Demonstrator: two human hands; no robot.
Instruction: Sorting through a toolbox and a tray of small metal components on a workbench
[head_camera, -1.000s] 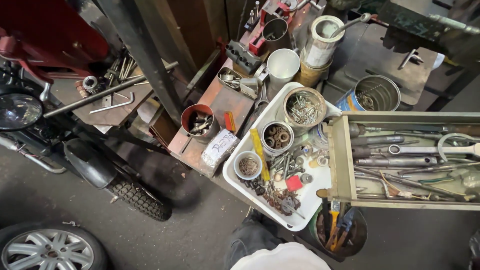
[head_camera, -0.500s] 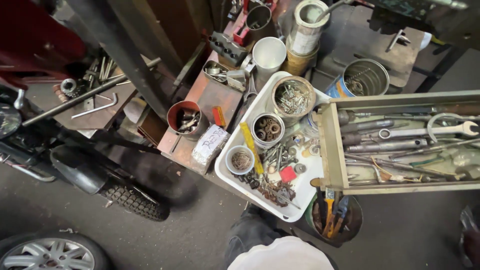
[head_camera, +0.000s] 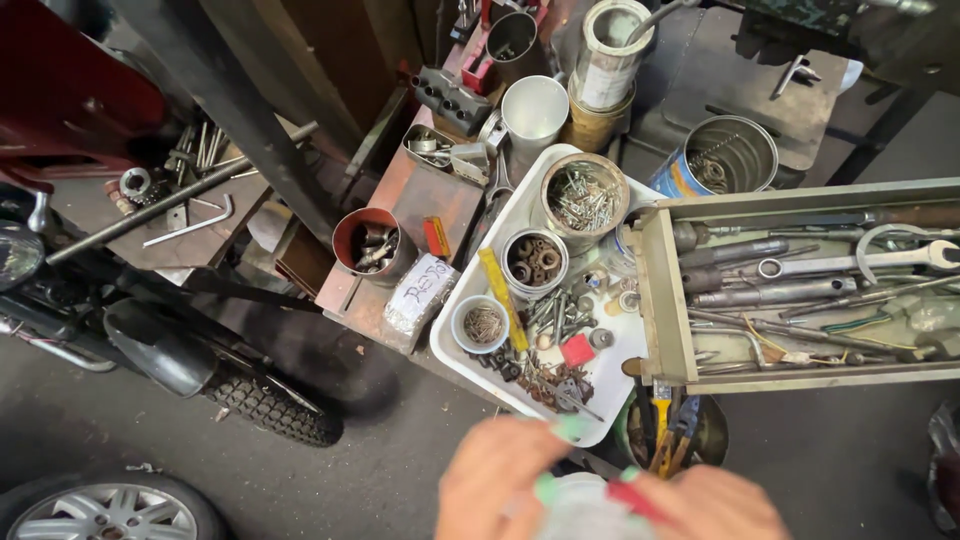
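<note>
Gripping blurred red-and-green object; white plastic tray beyond.

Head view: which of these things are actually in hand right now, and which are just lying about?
In hand:
left hand and right hand, both blurred, together on a clear object with green and red bits; what it is, I cannot tell.

Lying about:
white tray of small hardware
can of screws
tool drawer with wrenches
red cup
motorcycle tyre

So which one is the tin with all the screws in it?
Find the white tray in the middle of the workbench. The screw tin stands at its far end, beside the wooden tool drawer. It is the widest tin in the tray, heaped with shiny silver screws.
</note>
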